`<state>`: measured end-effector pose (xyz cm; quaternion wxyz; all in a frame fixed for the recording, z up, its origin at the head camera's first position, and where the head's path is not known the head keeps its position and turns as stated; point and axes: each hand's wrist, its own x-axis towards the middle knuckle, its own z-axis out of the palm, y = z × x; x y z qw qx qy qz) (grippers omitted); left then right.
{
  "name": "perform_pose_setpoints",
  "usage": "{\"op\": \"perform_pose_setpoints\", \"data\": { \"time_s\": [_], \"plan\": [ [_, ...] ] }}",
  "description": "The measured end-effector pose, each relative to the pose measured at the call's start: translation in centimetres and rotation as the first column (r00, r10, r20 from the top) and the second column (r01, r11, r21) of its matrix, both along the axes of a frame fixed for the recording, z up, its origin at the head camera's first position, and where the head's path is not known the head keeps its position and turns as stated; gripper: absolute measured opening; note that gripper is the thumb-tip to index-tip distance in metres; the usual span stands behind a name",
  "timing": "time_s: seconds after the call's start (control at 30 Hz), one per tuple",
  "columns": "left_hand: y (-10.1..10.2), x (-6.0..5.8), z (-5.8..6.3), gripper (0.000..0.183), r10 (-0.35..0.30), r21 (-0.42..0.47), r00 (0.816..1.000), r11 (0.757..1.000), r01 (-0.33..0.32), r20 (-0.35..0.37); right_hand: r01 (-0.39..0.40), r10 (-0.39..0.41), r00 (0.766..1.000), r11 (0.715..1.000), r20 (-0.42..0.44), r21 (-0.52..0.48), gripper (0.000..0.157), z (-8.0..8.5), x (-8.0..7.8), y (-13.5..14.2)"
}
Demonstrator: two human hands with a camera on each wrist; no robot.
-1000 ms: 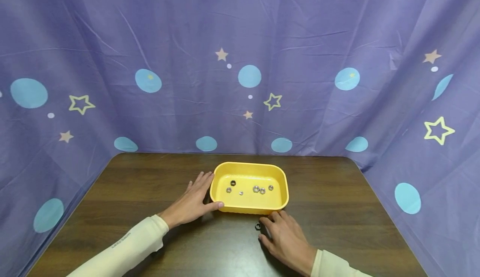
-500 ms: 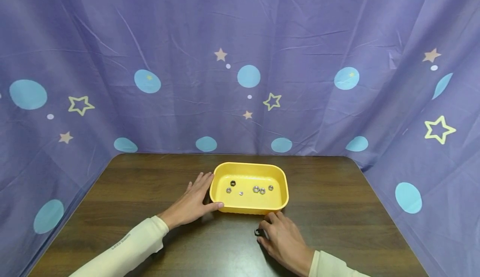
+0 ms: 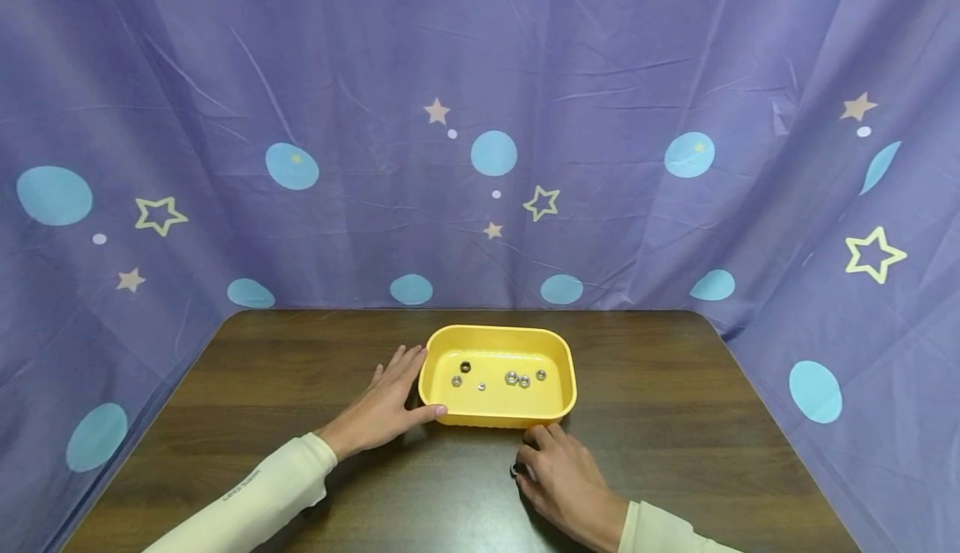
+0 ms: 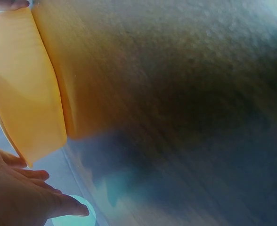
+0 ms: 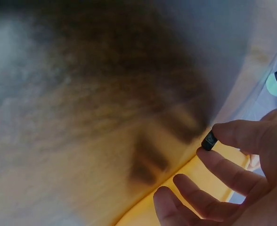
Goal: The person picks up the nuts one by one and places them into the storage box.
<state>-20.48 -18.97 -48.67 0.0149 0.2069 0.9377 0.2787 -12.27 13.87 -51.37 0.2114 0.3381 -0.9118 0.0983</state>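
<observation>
A black nut (image 5: 209, 141) is pinched between the thumb and index fingertip of my right hand (image 3: 566, 482), close over the table just in front of a yellow tray (image 3: 495, 421). The other right fingers stay spread apart in the right wrist view. Along the tray's left end rests my left hand (image 3: 386, 403), its fingers extended at the side and the thumb on the front rim. Inside the tray lie a black nut (image 3: 466, 367), a large silver nut (image 3: 512, 378) and several smaller silver ones.
The dark wooden table (image 3: 300, 353) has rounded far corners. A purple curtain (image 3: 360, 161) with stars and blue dots hangs behind it and on both sides. Cream sleeves (image 3: 262, 486) cover the forearms.
My right thumb and index finger have closed on the black nut and drawn it slightly toward the table's near side. My left hand and the tray have stayed in place.
</observation>
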Motion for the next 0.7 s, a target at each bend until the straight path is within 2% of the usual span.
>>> {"op": "perform_pose_setpoints", "data": {
  "time_s": [0.17,0.33,0.4,0.57,0.7],
  "plan": [
    [0.0,0.0,0.0,0.110,0.000,-0.003,1.000,1.000,0.000,0.002,-0.014,0.019,0.993,0.999,0.116,-0.040,0.014,1.4,0.7,1.0],
    [0.0,0.0,0.0,0.112,-0.007,0.007,1.000,1.000,0.007,-0.001,0.017,-0.003,0.967,0.998,0.254,-0.053,0.012,3.7,1.4,2.6],
    [0.0,0.0,0.0,0.113,-0.007,0.007,1.000,1.000,0.007,0.000,0.034,-0.015,0.960,0.998,0.279,-0.062,0.012,4.5,1.6,3.3],
    [-0.1,0.0,0.0,0.114,-0.006,0.001,1.000,1.000,0.006,-0.001,0.038,-0.015,0.965,0.996,0.262,-0.083,0.015,5.9,1.8,4.7],
    [-0.1,0.1,0.0,0.113,-0.008,0.007,1.000,1.000,0.008,-0.006,0.050,-0.020,0.953,0.995,0.301,-0.092,0.016,6.8,1.5,5.3]
  ]
}}
